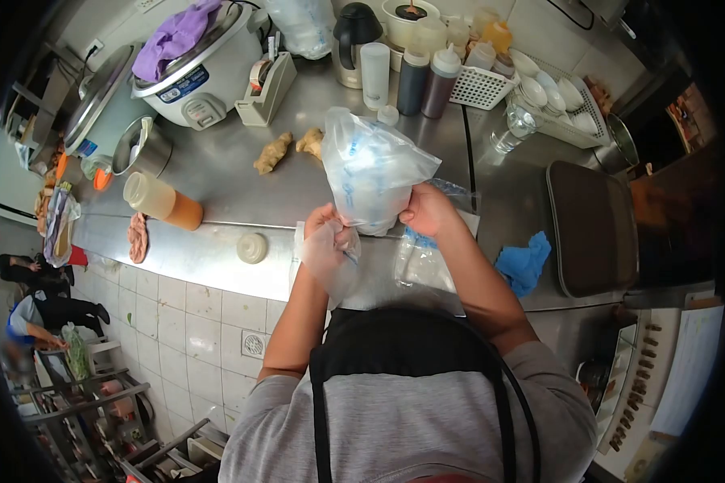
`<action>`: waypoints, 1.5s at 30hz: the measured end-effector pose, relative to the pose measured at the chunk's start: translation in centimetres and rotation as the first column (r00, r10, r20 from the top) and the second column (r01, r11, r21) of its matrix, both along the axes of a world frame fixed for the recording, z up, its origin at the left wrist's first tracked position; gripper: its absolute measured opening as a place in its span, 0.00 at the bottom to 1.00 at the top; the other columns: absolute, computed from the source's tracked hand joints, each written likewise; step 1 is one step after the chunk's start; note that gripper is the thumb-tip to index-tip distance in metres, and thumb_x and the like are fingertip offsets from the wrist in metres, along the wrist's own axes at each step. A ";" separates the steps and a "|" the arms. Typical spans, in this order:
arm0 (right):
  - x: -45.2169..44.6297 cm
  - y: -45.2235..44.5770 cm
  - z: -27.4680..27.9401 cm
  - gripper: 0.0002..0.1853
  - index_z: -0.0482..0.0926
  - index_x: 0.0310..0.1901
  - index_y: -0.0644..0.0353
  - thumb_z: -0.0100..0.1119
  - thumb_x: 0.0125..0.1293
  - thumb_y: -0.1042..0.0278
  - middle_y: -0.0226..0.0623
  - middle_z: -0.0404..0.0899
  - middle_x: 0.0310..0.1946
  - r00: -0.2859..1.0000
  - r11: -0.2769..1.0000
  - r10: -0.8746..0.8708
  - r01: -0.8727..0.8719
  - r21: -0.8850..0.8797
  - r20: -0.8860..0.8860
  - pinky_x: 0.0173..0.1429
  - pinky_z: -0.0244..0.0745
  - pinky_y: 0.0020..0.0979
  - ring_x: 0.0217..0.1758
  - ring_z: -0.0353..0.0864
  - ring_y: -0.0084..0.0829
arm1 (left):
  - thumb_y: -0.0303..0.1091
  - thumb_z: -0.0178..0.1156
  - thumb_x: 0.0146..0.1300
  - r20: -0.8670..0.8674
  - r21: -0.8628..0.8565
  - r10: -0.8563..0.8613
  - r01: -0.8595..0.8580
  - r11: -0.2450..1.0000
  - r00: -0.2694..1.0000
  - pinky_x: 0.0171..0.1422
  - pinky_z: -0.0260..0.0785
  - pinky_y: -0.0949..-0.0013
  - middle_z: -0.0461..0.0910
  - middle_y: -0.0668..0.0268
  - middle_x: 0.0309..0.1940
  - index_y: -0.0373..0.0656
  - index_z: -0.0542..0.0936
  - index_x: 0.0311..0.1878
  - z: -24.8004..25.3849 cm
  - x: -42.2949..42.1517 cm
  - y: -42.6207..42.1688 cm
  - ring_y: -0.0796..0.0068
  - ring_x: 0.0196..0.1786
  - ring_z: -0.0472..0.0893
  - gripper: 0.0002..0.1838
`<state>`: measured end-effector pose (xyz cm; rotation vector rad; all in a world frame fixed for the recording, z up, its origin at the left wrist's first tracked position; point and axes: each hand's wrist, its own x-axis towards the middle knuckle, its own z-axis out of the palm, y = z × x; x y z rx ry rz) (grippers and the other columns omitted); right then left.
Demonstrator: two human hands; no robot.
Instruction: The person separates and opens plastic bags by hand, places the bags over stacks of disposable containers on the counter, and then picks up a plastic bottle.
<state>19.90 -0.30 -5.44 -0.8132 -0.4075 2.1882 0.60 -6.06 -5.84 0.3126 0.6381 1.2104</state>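
Observation:
A puffed-out clear plastic bag (374,173) with blue print stands upright over the steel counter. My left hand (330,229) is closed at its lower left side, fingers curled. Another thin, crumpled plastic bag (330,266) hangs over that hand and partly covers the fingers. On the other side, my right hand (428,211) pinches the lower right edge of the printed bag. Below my right hand lies a flat pack of plastic bags (423,262), partly hidden by the forearm. Two pieces of ginger (274,153) rest behind the printed bag.
To the left are a squeeze bottle with orange sauce (165,201), a pink cloth (138,239) and a round lid (251,248). A rice cooker (209,72), tape dispenser (266,88) and dark sauce bottles (441,84) line the back. Rightward lie a blue cloth (524,264) and brown tray (592,229).

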 end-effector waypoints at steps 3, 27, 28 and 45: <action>-0.6 1.0 0.0 0.08 0.71 0.36 0.50 0.47 0.59 0.58 0.22 0.68 0.22 0.993 0.996 0.083 -0.086 0.027 0.087 0.16 0.46 0.15 0.18 0.60 0.13 | 0.25 0.44 0.52 -0.036 -0.069 0.030 -0.033 0.997 0.999 0.12 0.45 0.79 0.66 0.69 0.13 0.41 0.71 0.25 -0.9 -0.5 1.0 0.83 0.10 0.57 0.06; -3.1 5.0 -5.4 0.16 0.73 0.41 0.62 0.52 0.53 0.62 0.36 0.77 0.34 0.720 0.843 -0.259 -0.157 0.515 0.644 0.40 0.69 0.27 0.35 0.76 0.29 | 0.37 0.59 0.50 -0.612 0.088 0.108 -0.069 0.994 0.783 0.31 0.67 0.71 0.76 0.65 0.27 0.36 0.74 0.33 -4.8 -1.8 5.7 0.78 0.26 0.74 0.13; -3.1 4.5 -5.0 0.16 0.73 0.41 0.63 0.52 0.53 0.62 0.36 0.77 0.34 0.570 0.714 -0.445 -0.239 0.658 0.690 0.40 0.68 0.26 0.35 0.76 0.29 | 0.35 0.57 0.53 -0.564 -0.091 0.084 -0.163 0.983 0.821 0.31 0.64 0.77 0.73 0.69 0.26 0.38 0.72 0.29 -4.6 -2.0 5.6 0.83 0.28 0.71 0.10; -5.8 -8.8 5.1 0.14 0.77 0.30 0.65 0.57 0.52 0.61 0.39 0.77 0.23 0.723 0.603 -0.288 -0.373 0.705 0.628 0.30 0.67 0.26 0.24 0.73 0.24 | 0.26 0.52 0.55 -0.617 0.786 0.786 0.061 0.615 0.020 0.31 0.64 0.77 0.72 0.64 0.24 0.38 0.70 0.34 6.2 0.1 -3.9 0.78 0.25 0.71 0.04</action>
